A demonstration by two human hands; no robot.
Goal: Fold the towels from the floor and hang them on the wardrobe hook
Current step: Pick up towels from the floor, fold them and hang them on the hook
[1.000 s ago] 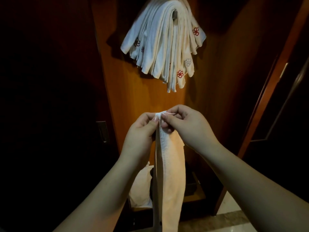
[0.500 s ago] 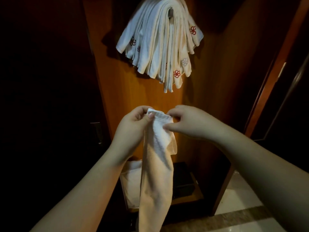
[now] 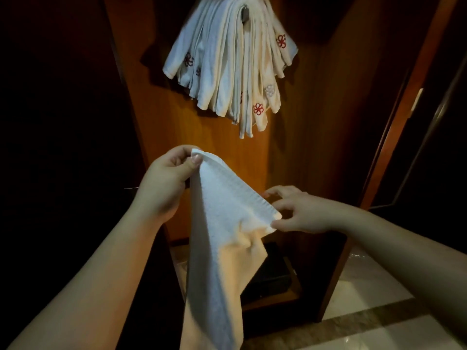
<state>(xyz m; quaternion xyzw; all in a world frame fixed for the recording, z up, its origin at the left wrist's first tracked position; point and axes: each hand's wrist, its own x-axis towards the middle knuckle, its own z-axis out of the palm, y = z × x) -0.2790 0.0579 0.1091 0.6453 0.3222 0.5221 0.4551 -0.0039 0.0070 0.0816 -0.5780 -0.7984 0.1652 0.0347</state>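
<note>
A white towel (image 3: 222,238) hangs in front of me, stretched along its top edge between both hands. My left hand (image 3: 166,180) pinches the upper left corner between thumb and fingers. Lower and to the right, my right hand (image 3: 300,213) pinches the other corner with thumb and forefinger, its other fingers spread. The rest of the towel droops down past the bottom of the view. Above, a thick bunch of folded white towels with red flower marks (image 3: 232,64) hangs on the wardrobe hook (image 3: 244,13) against the wooden back panel.
The open wardrobe's wooden panel (image 3: 156,117) is straight ahead, with a dark box (image 3: 270,276) on its bottom shelf. A wooden door frame (image 3: 404,122) stands at the right. Pale tiled floor (image 3: 374,294) shows at the lower right. The left side is dark.
My hands have moved apart: the right one slid down and right along the towel's top edge, spreading it out. The left one stayed up, holding its corner.
</note>
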